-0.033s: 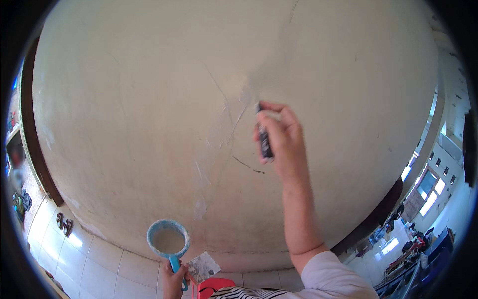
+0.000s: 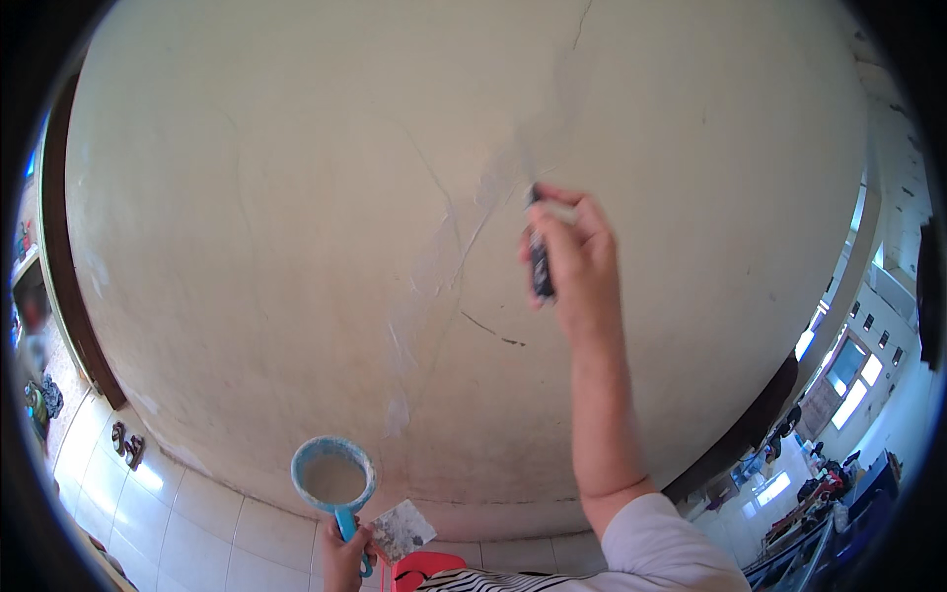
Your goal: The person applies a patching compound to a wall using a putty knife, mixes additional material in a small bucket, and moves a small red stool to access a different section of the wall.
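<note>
My right hand (image 2: 584, 264) is closed around the black handle of a putty knife (image 2: 540, 268), held upright against the cream wall (image 2: 691, 247). Its blade is blurred and hard to make out. A pale streak of filler (image 2: 431, 252) slants across the wall to the left of the knife, with thin ridges along it. Low at the left, my left hand (image 2: 341, 557) grips the handle of a light-blue dipper (image 2: 345, 521) with greyish paste (image 2: 333, 480) inside. The same hand also holds a flat, smeared scraper plate (image 2: 402, 530) beside the dipper.
A crack (image 2: 581, 25) runs down from the wall's top. Dark marks (image 2: 493, 329) lie below the knife. A brown door frame (image 2: 81, 247) bounds the left, with sandals (image 2: 127, 445) on the tiled floor (image 2: 202, 523). Something red (image 2: 426, 564) sits below me; clutter (image 2: 829, 483) stands at right.
My right hand and the putty knife have shifted slightly right and up along the wall. The left hand, dipper and scraper plate stay practically where they were.
</note>
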A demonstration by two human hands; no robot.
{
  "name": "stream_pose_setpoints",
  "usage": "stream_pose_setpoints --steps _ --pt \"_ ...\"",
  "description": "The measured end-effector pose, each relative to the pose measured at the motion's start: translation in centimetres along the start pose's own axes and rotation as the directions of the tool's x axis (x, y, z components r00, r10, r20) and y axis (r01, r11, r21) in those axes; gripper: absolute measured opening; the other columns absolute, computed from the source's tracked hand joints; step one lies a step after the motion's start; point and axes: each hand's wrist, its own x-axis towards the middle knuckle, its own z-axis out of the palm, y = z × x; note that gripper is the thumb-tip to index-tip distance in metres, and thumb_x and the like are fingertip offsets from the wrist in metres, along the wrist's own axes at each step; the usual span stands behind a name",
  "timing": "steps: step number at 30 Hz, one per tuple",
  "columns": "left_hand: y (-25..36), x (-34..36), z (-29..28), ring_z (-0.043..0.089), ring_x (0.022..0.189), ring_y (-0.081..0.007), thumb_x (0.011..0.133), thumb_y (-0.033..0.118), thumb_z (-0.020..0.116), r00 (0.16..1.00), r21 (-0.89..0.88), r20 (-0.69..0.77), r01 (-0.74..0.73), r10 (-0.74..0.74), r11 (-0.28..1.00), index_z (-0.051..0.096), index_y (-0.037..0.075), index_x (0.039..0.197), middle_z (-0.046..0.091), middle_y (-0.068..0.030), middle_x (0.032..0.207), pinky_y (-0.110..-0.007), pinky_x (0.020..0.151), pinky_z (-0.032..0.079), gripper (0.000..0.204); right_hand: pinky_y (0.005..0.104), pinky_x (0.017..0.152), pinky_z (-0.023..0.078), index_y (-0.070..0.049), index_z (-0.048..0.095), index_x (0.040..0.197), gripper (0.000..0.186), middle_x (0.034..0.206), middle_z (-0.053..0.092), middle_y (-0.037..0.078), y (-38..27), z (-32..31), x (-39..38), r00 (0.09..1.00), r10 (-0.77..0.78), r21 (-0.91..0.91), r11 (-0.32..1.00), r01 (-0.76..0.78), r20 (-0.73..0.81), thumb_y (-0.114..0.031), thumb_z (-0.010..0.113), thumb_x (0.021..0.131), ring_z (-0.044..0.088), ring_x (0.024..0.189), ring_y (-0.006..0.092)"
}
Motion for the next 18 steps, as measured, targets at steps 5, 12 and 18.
stream_pose_setpoints --steps 5,12,18 --pt "-0.6 0.2 -0.2 0.053 0.047 -0.009 0.089 0.013 0.068 0.999 0.039 0.002 0.038 -0.038 0.999 0.06 0.001 0.114 0.06 -0.0038 0.067 -0.022 0.036 0.038 0.029 0.0318 0.055 0.052 0.0 0.056 0.117 0.032 0.07 0.066 0.01 -2.4 -3.3 9.3 0.906 -0.414 -0.437 0.833 0.34 -0.085 -0.021 0.064 0.095 0.064 0.06 0.0153" --pt "-0.2 -0.5 0.0 0.053 0.047 -0.0097 0.091 0.008 0.064 1.0 -0.004 0.007 0.024 -0.024 1.0 0.056 0.004 0.116 0.06 -0.0039 0.069 -0.022 0.036 0.038 0.027 0.0474 0.069 0.056 0.0 0.056 0.118 0.032 0.082 0.07 0.023 2.3 -3.3 10.8 0.858 -0.505 -0.768 0.511 0.386 0.095 -0.021 0.06 0.094 0.07 0.078 0.0415" --pt "0.0 -0.6 0.3 0.054 0.049 -0.0103 0.089 0.005 0.064 0.999 -0.003 0.019 -0.03 0.03 1.0 0.056 0.005 0.113 0.058 -0.0023 0.069 -0.023 0.038 0.04 0.025 0.0481 0.07 0.057 -0.001 0.055 0.117 0.031 0.083 0.07 0.024 -0.8 -3.7 10.7 0.757 -0.652 -0.737 0.492 0.463 0.039 -0.023 0.057 0.096 0.07 0.078 0.0415"
